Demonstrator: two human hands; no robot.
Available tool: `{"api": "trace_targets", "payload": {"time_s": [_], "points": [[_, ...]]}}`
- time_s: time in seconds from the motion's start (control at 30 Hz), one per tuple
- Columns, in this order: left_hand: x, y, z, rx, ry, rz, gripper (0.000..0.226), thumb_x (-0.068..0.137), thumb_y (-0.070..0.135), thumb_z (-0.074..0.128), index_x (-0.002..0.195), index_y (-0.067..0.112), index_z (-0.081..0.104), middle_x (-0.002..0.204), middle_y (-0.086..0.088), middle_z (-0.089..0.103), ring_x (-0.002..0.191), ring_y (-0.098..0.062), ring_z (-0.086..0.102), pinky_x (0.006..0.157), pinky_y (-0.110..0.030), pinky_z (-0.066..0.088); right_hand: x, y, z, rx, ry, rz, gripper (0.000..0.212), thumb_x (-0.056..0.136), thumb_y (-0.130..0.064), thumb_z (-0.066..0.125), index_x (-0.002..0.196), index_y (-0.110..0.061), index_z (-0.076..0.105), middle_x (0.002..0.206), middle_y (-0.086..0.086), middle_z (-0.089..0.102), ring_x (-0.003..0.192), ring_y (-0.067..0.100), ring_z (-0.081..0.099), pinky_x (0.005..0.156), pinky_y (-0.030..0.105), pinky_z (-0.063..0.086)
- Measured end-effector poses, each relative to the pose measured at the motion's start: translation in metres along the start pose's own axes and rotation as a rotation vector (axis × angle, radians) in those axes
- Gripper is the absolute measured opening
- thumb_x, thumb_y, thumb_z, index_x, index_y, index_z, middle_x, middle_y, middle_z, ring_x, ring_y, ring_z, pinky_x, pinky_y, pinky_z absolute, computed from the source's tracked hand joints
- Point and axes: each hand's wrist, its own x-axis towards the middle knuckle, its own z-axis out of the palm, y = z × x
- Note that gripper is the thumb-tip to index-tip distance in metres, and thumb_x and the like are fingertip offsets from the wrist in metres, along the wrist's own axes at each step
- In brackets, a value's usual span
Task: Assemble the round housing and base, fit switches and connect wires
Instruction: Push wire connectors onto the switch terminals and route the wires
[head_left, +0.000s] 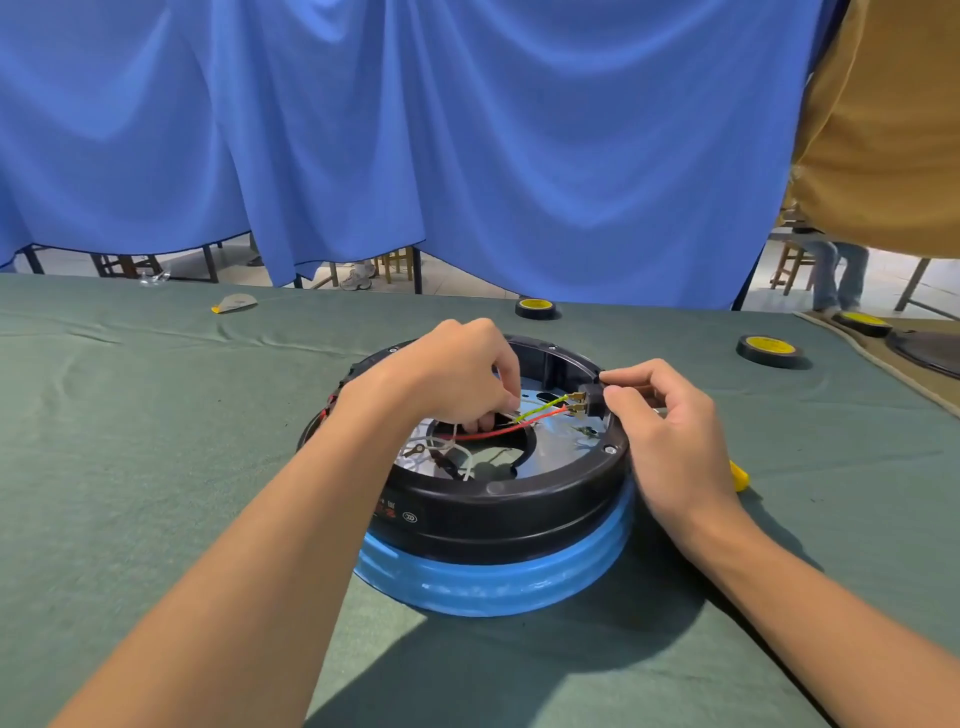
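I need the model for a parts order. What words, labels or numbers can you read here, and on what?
Black housing, side wall: red print and a white oval mark, too blurred to read.
Yellow labels on the tape rolls: print too small to read.
No legible text anywhere.

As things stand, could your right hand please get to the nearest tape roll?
Probably yes: only bare cloth lies between the right hand and that tape roll, though the hand holds the black connector and must let go.

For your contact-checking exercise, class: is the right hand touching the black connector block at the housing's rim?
Touching. The head view shows the right hand pinching the black connector block between thumb and forefinger, no gap visible.
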Motion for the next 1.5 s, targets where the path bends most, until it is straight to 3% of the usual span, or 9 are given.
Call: {"api": "trace_targets", "payload": {"time_s": [0.13,0.23,0.37,0.53,0.73,0.9,1.1,1.23,1.5], "points": [[0.001,-0.001,0.002,0.007,0.111,-0.105,0.014,0.097,0.007,0.053,0.099,0.012,0.065,0.08,-0.006,0.071,0.057,-0.013,0.071,0.067,-0.032,0.06,0.0,0.0,0.0,-0.017,0.0,0.005,0.019,0.088,-0.014,0.059,0.078,-0.03,0.064,0.078,-0.013,0.066,0.07,-0.003,0.057,0.062,0.013,0.041],[-0.001,0.001,0.0,-0.03,0.183,-0.065,0.049,0.09,-0.007,0.042,0.123,0.023,0.061,0.102,-0.008,0.067,0.086,-0.023,0.069,0.081,-0.04,0.057,0.0,-0.001,0.0,-0.023,0.002,0.008,0.02,0.088,-0.014,0.059,0.078,-0.031,0.063,0.078,-0.012,0.066,0.07,-0.003,0.057,0.062,0.014,0.041],[-0.003,0.007,-0.001,-0.091,0.155,0.066,0.079,0.079,-0.014,0.032,0.129,0.04,0.061,0.093,0.006,0.067,0.087,-0.014,0.063,0.064,-0.025,0.053,-0.001,-0.002,0.0,-0.028,0.003,0.018,0.02,0.088,-0.015,0.059,0.077,-0.031,0.063,0.079,-0.012,0.066,0.071,-0.001,0.057,0.064,0.02,0.041],[-0.003,0.006,-0.001,-0.246,0.156,0.115,0.054,0.087,0.002,0.045,0.118,0.04,0.068,0.081,0.006,0.072,0.047,-0.004,0.048,0.047,-0.015,0.038,-0.002,-0.004,-0.001,-0.036,-0.007,0.019,0.019,0.089,-0.015,0.059,0.079,-0.031,0.063,0.081,-0.011,0.067,0.075,0.001,0.059,0.066,0.021,0.043],[-0.002,0.008,-0.003,-0.313,0.211,0.166,0.02,0.091,0.049,0.063,0.093,0.034,0.075,0.058,0.002,0.058,0.048,-0.002,0.046,0.049,-0.017,0.036,-0.002,-0.005,-0.001,-0.034,-0.004,0.027,0.019,0.088,-0.014,0.059,0.078,-0.03,0.064,0.079,-0.012,0.067,0.074,0.0,0.058,0.065,0.018,0.044],[0.0,0.008,-0.003,-0.286,0.355,0.128,0.022,0.096,0.03,0.063,0.081,0.018,0.075,0.066,0.003,0.068,0.055,-0.006,0.052,0.052,-0.017,0.044,-0.001,-0.011,-0.002,-0.019,-0.007,0.089,0.02,0.087,-0.011,0.06,0.08,-0.028,0.066,0.079,-0.012,0.067,0.074,-0.001,0.059,0.068,0.018,0.045],[-0.001,0.013,-0.006,-0.211,0.331,0.134,0.015,0.096,0.021,0.062,0.098,0.018,0.076,0.066,0.005,0.071,0.051,0.005,0.056,0.053,-0.011,0.046,-0.005,-0.018,0.003,0.045,0.048,0.286,0.011,0.08,-0.018,0.075,0.088,-0.023,0.069,0.084,-0.008,0.07,0.082,0.012,0.065,0.076,0.031,0.053],[-0.004,0.018,-0.014,-0.179,0.301,0.112,0.014,0.095,0.022,0.061,0.085,0.023,0.071,0.062,0.006,0.071,0.067,-0.014,0.069,0.044,-0.021,0.048,-0.005,-0.023,0.002,0.018,0.027,0.297,0.021,0.078,-0.006,0.073,0.078,-0.027,0.071,0.079,-0.007,0.073,0.08,0.016,0.069,0.069,0.033,0.056],[-0.012,0.025,-0.011,-0.122,0.194,0.037,0.012,0.091,0.009,0.056,0.085,0.011,0.066,0.066,-0.002,0.074,0.057,-0.013,0.071,0.076,-0.035,0.06,0.015,-0.037,-0.015,0.094,-0.371,0.361,0.026,0.083,0.004,0.067,0.089,-0.019,0.076,0.081,0.004,0.076,0.072,0.016,0.069,0.076,0.036,0.059]]}}
